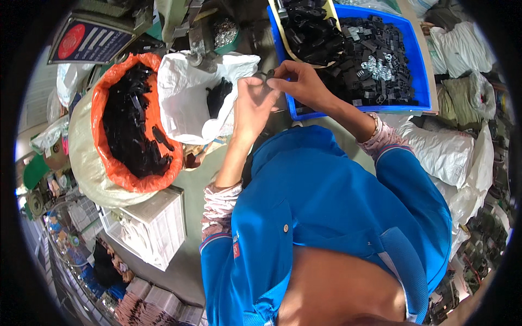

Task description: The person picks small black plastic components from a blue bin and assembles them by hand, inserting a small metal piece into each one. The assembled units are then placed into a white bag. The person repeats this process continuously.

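Note:
My left hand [252,108] and my right hand [304,86] meet in front of me, fingers closed in a pinch. Between their fingertips is a small dark part [271,74], too small to make out fully. Just right of my hands stands a blue bin [426,81] with loose black plastic pieces [380,43] and a cluster of shiny metal clips [378,68]. A cream tray [335,16] of longer black pieces [312,32] rests over the bin's left side. To the left, an open white bag [182,103] has black pieces [219,98] inside.
Farther left, a sack with an orange liner [99,117] is full of black pieces. Below it stands a white crate [157,233]. A metal machine part [201,49] and a green bowl [231,44] of small metal parts are ahead. White sacks [440,152] lie at right.

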### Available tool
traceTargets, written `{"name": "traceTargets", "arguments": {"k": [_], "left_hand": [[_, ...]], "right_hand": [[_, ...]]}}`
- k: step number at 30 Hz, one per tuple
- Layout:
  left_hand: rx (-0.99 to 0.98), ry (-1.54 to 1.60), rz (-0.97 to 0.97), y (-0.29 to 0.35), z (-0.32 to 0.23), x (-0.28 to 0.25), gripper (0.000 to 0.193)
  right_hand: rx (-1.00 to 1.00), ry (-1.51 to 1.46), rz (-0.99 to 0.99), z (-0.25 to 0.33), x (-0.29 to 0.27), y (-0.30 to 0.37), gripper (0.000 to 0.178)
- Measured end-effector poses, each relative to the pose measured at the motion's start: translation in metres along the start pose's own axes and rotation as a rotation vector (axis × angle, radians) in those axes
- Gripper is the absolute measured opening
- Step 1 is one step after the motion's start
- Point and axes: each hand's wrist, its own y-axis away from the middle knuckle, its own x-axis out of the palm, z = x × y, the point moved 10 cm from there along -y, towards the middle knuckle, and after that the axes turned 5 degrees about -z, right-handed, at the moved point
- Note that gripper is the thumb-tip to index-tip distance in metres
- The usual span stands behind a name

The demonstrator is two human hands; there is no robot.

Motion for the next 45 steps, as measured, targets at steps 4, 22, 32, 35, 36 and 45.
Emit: {"name": "traceTargets", "arguments": {"k": [4,22,32,35,36,45], "left_hand": [[0.147,-0.313,0.028,0.000,-0.020,-0.003,0.021],[0.252,0.155,-0.194,-0.006,-0.003,-0.088,0.027],[0.298,0.021,-0.098,-0.032,-0.018,-0.131,0.024],[0.266,0.011,-0.045,-0.034,-0.019,-0.139,0.023],[0.286,-0.032,-0.041,-0.035,-0.022,-0.143,0.023],[0.485,-0.329,-0.003,-0.051,-0.042,-0.164,0.039]], "right_hand": [[-0.046,-0.096,-0.146,0.002,-0.016,0.007,0.021],[-0.205,0.381,-0.415,0.089,-0.106,-0.130,0.020],[-0.197,-0.029,0.143,0.077,0.041,-0.061,0.028],[-0.168,0.000,0.148,0.067,0.062,-0.065,0.030],[-0.152,0.021,0.149,0.067,0.067,-0.066,0.030],[-0.241,0.051,0.043,0.072,0.094,-0.084,0.023]]}}
